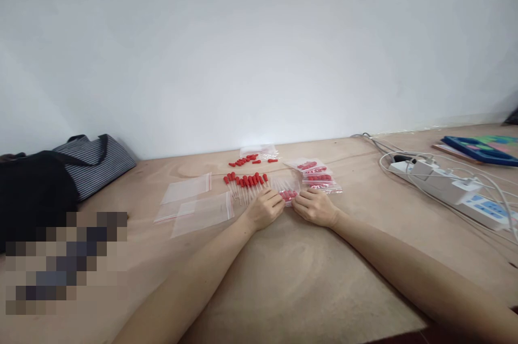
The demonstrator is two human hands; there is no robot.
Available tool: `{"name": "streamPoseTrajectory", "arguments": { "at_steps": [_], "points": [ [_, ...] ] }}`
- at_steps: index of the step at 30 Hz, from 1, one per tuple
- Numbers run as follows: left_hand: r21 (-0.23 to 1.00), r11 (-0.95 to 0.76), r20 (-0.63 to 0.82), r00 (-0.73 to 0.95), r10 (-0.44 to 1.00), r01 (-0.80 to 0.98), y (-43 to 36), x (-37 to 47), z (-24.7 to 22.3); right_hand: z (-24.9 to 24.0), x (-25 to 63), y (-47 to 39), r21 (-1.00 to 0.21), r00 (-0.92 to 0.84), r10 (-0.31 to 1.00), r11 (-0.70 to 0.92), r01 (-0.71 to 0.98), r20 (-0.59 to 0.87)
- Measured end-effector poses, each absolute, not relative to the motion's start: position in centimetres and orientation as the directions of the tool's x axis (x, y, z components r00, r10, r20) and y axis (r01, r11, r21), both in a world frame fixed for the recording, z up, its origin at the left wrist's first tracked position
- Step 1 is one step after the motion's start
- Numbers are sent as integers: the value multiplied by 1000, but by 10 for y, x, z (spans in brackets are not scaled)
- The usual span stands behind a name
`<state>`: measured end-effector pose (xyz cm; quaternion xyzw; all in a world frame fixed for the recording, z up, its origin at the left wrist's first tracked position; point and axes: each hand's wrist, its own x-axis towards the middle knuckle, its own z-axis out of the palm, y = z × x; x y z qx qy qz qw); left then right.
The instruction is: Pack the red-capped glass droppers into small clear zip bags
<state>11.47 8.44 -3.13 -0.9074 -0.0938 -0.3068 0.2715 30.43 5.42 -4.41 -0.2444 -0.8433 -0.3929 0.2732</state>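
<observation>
Between my hands lies a clear zip bag with several red-bulbed droppers in it. My left hand is closed on the bag's near left edge, and my right hand pinches its near right edge. Just left of the bag, loose droppers with red bulbs and thin clear stems lie in a row. Filled zip bags overlap in a stack beyond my right hand. Flat zip bags lie to the left of my left hand.
Loose red rubber bulbs and a clear bag lie near the wall. A white power strip with tangled cables is on the right, beside a blue-framed board. A striped bag and black cloth sit at left.
</observation>
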Motion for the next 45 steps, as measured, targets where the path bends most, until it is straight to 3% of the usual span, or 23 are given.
{"name": "streamPoseTrajectory", "arguments": {
  "at_steps": [18, 28, 37, 45],
  "points": [
    [-446, -828, 635, 772, -25, 340, 87, 109, -33, -43, 298, 51, 391, -617, 286, 565, 727, 734],
    [-443, -844, 626, 779, -49, 303, 86, 113, -34, -44, 291, 52, 443, -665, 245, 581, 683, 705],
    [-393, -861, 634, 774, 0, 322, 86, 108, -33, -43, 330, 47, 387, -634, 341, 566, 728, 694],
    [-294, -877, 641, 759, 115, 381, 91, 111, -34, -37, 326, 32, 369, -659, 306, 634, 679, 687]
  ]
}}
